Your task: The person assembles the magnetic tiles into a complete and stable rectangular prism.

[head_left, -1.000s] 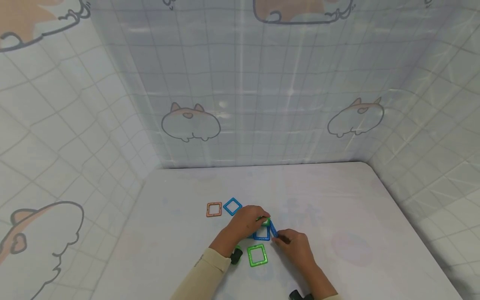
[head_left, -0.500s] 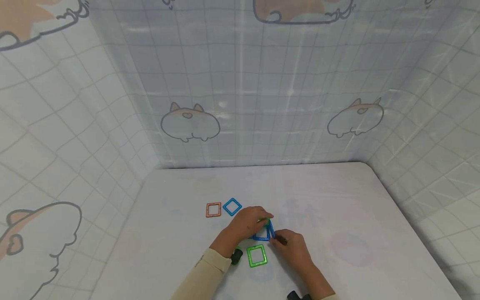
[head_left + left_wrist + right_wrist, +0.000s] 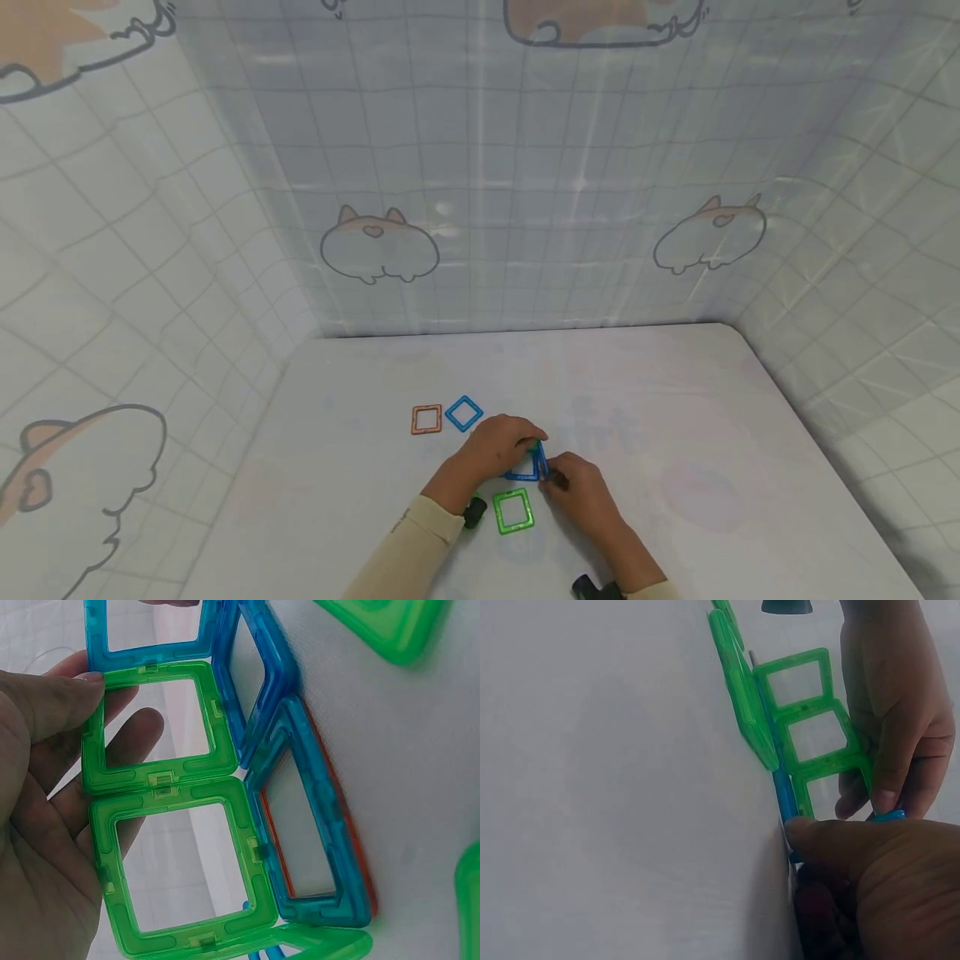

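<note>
In the left wrist view, green square magnetic tiles stand joined in a row, with blue tiles along their right side. My left hand [image 3: 495, 450] pinches the upper green tile [image 3: 94, 742] at its edge, thumb in front and fingers behind. An orange-red tile edge [image 3: 364, 862] shows behind the lower blue tile [image 3: 311, 825]. Across from it, my right hand [image 3: 585, 492] pinches a blue tile [image 3: 543, 460] on the structure's right side. In the right wrist view, the right thumb [image 3: 821, 836] presses at the low end of a blue edge [image 3: 784, 793]; its fingers are partly hidden in shadow.
A loose green tile [image 3: 498, 512] lies in front of the structure on the white table [image 3: 712, 417]. Behind and to the left are an orange tile [image 3: 427, 431] and a blue tile [image 3: 454, 422]. Another green piece shows partly under the left wrist's black camera [image 3: 474, 512].
The right hand has shifted slightly left and away from me, bringing the blue tile from a slant to nearer the structure. The left hand has edged slightly right, keeping its hold.
</note>
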Available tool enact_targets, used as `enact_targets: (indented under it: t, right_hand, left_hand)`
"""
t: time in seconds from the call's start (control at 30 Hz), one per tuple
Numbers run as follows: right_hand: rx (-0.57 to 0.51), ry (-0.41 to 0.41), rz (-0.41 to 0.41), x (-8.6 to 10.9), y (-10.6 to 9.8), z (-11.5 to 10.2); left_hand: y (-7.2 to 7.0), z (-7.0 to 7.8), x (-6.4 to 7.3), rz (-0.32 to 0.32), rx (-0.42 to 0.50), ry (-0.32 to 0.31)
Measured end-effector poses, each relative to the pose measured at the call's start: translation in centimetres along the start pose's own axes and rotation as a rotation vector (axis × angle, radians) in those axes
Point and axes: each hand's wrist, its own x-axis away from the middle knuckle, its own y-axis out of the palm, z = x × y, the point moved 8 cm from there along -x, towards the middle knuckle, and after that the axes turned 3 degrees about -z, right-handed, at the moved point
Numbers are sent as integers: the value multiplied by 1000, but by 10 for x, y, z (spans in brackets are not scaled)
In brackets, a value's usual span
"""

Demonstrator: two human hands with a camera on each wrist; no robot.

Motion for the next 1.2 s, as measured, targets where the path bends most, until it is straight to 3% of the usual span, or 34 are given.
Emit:
enact_targets:
  t: [0.17, 0.43, 1.2]
  right_hand:
    - [3, 4, -7, -3, 1, 0]
    - [37, -65, 30, -4, 1, -8]
    - [110, -70, 26, -9, 9, -10]
  left_hand:
    - [0, -1, -1, -17, 14, -19]
    - [0, -2, -1, -32, 27, -38]
    - [-2, -4, 0, -16, 34, -47]
